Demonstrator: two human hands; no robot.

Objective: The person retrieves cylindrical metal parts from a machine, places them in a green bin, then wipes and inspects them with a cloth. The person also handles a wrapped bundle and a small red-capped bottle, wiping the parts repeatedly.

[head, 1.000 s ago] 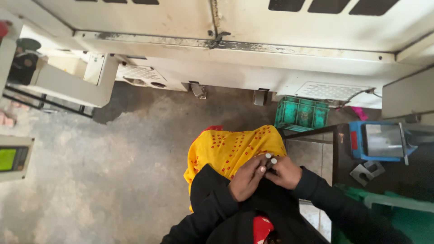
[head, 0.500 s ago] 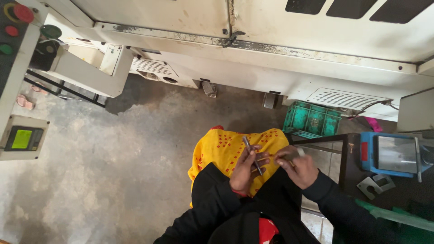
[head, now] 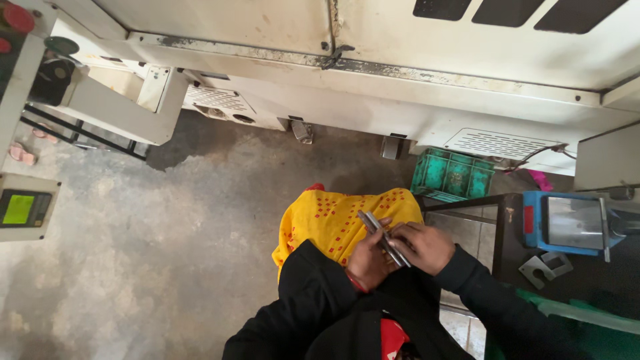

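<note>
Head camera looks down at the metal pieces (head: 383, 237) that I hold in front of me, over my yellow cloth (head: 333, 220). They are thin, grey and long, like little flat bars. I cannot tell how many there are.

One second ago they were bunched up short between my hands, and I saw only their small ends. Half a second ago they stood up more, one end to the machine. Now they lie flat and long across my fingers. So I think I have turned them to see their sides or to line them up.

Their long way runs on a slant. The far end points up and left, to the big white machine (head: 373, 80). The near end points down and right, to my right hand (head: 423, 247).

My left hand (head: 367, 261) is under the pieces, fingers curled to grip them. My right hand closes on their near end.

Right of the pieces sits a blue box (head: 567, 223) on a dark table (head: 513, 247). Past the pieces, by the machine, is a green crate (head: 453, 175). Far left of the pieces is a panel with a green screen (head: 23, 208). Under it all is grey floor (head: 147, 247).
</note>
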